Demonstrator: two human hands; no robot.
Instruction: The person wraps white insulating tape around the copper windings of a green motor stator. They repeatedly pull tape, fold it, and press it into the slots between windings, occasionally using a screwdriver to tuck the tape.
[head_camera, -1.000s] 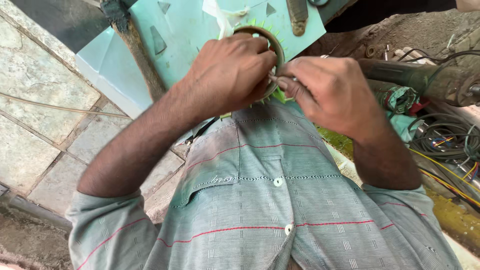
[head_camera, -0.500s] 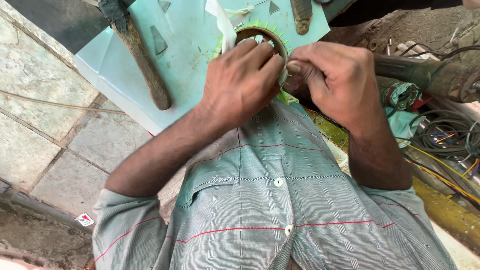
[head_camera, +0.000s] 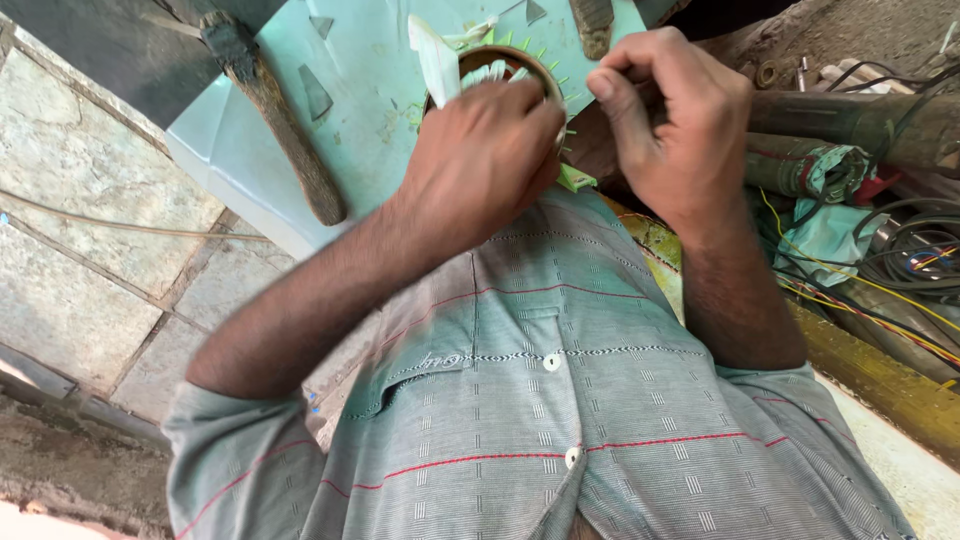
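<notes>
Over the pale green sheet (head_camera: 300, 140), the left hand (head_camera: 480, 160) clamps the round coil ring (head_camera: 500, 58) — green slips poke out. Right hand (head_camera: 670, 120) pinches closed just right of it — on what, I cannot tell.

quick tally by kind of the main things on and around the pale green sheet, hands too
bare hands: 2, left hand and right hand
round brown metal ring with green slot strips: 1
wooden handles: 2, long one and short one
pale green sheet: 1
total: 6
</notes>
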